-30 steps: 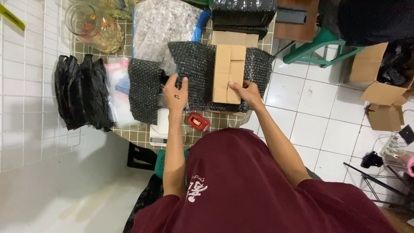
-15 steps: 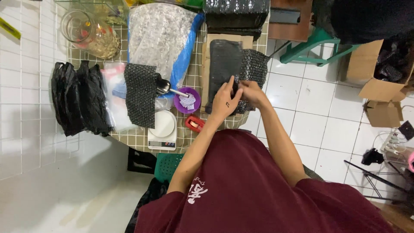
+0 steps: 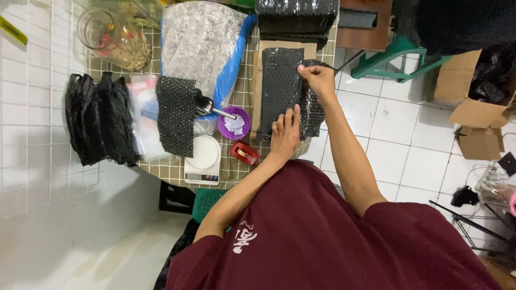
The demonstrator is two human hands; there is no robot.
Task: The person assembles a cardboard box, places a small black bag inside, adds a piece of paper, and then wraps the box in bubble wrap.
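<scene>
A box wrapped in black bubble wrap [image 3: 280, 86] lies on a brown cardboard sheet [image 3: 257, 70] at the right side of the tiled table [image 3: 242, 166]. My left hand [image 3: 285, 131] presses flat on the near end of the wrapped box. My right hand [image 3: 318, 79] pinches the loose flap of black bubble wrap [image 3: 312, 110] along the box's right side, fingers closed on it.
A red tape dispenser [image 3: 244, 153], a purple dish with a spoon [image 3: 234, 122], a white scale [image 3: 202, 160], a loose black bubble wrap piece [image 3: 176, 114], black bags [image 3: 99, 118], a glass jar [image 3: 114, 37], clear bubble wrap roll [image 3: 201, 43]. Green stool [image 3: 392, 53] and cardboard boxes [image 3: 478, 115] stand on the floor.
The bare cardboard box has been covered with the black bubble wrap. My left hand moved from the table's middle onto the wrapped box, and my right hand shifted up its right side.
</scene>
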